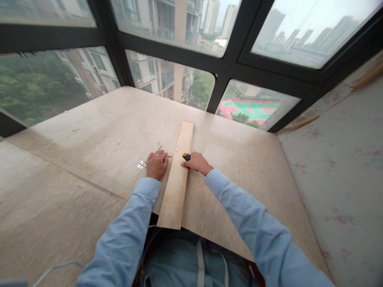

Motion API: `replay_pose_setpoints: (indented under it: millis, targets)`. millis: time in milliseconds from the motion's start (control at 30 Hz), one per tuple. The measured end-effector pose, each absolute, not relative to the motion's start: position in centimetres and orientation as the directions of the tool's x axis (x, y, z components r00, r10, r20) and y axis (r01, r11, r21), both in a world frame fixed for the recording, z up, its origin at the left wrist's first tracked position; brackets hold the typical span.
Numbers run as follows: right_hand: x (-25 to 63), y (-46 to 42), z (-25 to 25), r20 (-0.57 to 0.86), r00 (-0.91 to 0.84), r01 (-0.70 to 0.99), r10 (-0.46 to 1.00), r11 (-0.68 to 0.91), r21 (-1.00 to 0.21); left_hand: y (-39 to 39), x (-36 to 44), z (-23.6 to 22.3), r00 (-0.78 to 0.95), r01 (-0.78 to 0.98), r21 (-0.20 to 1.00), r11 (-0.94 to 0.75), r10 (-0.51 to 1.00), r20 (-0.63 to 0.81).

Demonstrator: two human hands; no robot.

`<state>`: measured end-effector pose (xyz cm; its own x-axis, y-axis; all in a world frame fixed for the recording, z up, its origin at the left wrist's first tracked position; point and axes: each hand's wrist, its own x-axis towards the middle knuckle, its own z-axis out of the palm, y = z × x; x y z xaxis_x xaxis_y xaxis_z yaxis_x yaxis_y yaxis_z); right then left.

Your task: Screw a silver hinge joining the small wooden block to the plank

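Note:
A long pale wooden board (176, 179) lies lengthwise on the stone-like surface, its near end jutting over the front edge. Small dark holes show near its left edge. My right hand (199, 162) is closed around a black-and-yellow screwdriver handle (186, 156) above the board, with a finger at the wood's right side. Left of the board, my left hand (157, 164) rests low with bent fingers; a thin dark metal rod (169, 156) sticks out from its fingertips toward the board. Beside that hand lies a silver hinge (141, 164), and beyond it are small screws (160, 145).
Dark-framed windows (179, 50) border the far side of the wide beige surface (95, 119). A flower-patterned wall (338, 179) rises at the right. A pale cable (60, 269) runs along the lower left. A seam crosses the surface on the left.

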<state>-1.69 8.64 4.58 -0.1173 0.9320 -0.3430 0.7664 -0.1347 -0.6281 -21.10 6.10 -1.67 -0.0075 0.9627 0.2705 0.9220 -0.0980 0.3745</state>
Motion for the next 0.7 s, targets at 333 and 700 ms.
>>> replay_pose_setpoints:
  millis: [333,700]
  targets:
    - [-1.7,10.0,5.9,-0.343,-0.023,0.547,0.939,-0.276,-0.791,6.0,-21.0,-1.6,-0.022,0.914,0.395,-0.091,0.962,0.273]
    - [-6.0,12.1,3.9,-0.404,-0.052,0.048,0.913,-0.401,-0.915,6.5,-21.5,-2.6,-0.080,0.844,0.520,-0.131,0.928,0.364]
